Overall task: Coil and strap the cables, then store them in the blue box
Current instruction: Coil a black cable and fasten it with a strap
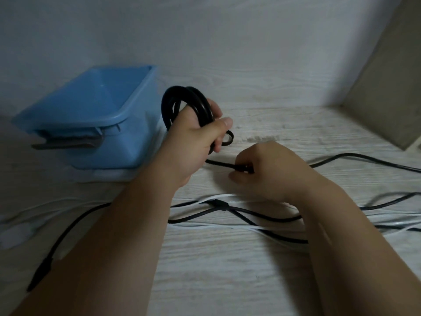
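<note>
The left hand (196, 135) grips a black coil (182, 106) of a few loops, just right of the blue box (95, 115). The right hand (266, 169) pinches the loose black cable (355, 157), which runs off to the right. I see nothing inside the box. More black and white cables (227, 215) lie tangled nearer, so I think most of the job is left.
</note>
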